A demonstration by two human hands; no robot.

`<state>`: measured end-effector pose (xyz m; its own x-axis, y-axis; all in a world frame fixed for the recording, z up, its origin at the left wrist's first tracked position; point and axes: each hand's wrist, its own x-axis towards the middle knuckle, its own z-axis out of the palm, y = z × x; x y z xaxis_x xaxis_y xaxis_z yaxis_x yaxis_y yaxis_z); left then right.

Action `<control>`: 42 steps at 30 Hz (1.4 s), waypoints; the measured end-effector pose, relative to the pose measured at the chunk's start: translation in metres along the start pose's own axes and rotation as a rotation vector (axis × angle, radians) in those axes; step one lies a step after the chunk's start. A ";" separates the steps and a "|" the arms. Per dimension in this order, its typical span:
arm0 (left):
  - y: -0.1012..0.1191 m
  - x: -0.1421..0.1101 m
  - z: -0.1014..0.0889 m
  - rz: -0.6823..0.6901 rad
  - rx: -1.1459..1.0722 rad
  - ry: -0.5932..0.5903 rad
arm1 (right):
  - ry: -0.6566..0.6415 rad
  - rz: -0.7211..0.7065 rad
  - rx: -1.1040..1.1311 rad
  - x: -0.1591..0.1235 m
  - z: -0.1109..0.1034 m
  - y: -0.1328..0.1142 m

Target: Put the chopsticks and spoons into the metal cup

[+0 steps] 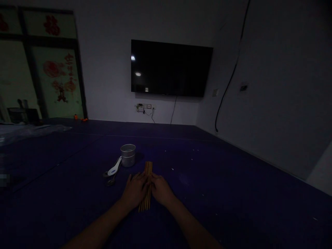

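A bundle of several wooden chopsticks (148, 168) lies flat on the dark blue table (220, 180), pointing away from me. My left hand (135, 191) rests on the bundle's left side, fingers laid flat over the sticks. My right hand (160, 189) presses against the right side, fingers lightly curled toward the sticks. Both hands touch the bundle near its middle. Just beyond it stands a small metal cup (128, 155). A white spoon (114, 168) and a dark metal spoon (110, 180) lie to the cup's left.
A black screen (171, 67) hangs on the far wall above a socket strip (145, 107). Clear plastic sheeting (28, 130) lies at the table's far left. A black cable (230, 76) runs down the right wall. White specks dot the table.
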<state>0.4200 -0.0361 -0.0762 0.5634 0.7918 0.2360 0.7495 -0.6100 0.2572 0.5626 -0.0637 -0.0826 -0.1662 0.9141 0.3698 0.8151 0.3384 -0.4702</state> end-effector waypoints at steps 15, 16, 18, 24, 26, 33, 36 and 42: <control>0.002 0.000 -0.004 -0.001 0.000 -0.018 | 0.002 0.043 -0.075 0.002 0.003 0.003; 0.002 0.001 -0.003 0.001 -0.001 -0.017 | 0.004 0.038 -0.075 0.002 0.003 0.003; 0.001 0.001 -0.002 0.007 -0.005 -0.015 | 0.003 0.024 -0.069 0.002 0.003 0.002; 0.000 0.001 -0.001 0.005 -0.014 -0.018 | 0.008 0.036 -0.088 0.001 0.002 -0.002; 0.001 0.000 -0.002 0.004 -0.020 -0.019 | 0.004 0.026 -0.084 0.000 0.001 -0.003; 0.002 -0.001 -0.003 -0.013 -0.031 -0.012 | -0.003 0.015 -0.064 -0.001 0.000 -0.003; 0.001 -0.001 -0.002 -0.012 -0.027 -0.003 | 0.042 0.020 -0.029 -0.001 0.001 -0.002; -0.006 0.005 -0.016 0.008 0.013 0.144 | 0.141 0.000 0.075 -0.003 -0.008 -0.005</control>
<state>0.4126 -0.0292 -0.0615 0.5149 0.7733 0.3700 0.7499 -0.6154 0.2428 0.5635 -0.0703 -0.0750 -0.0829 0.8755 0.4761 0.7706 0.3592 -0.5264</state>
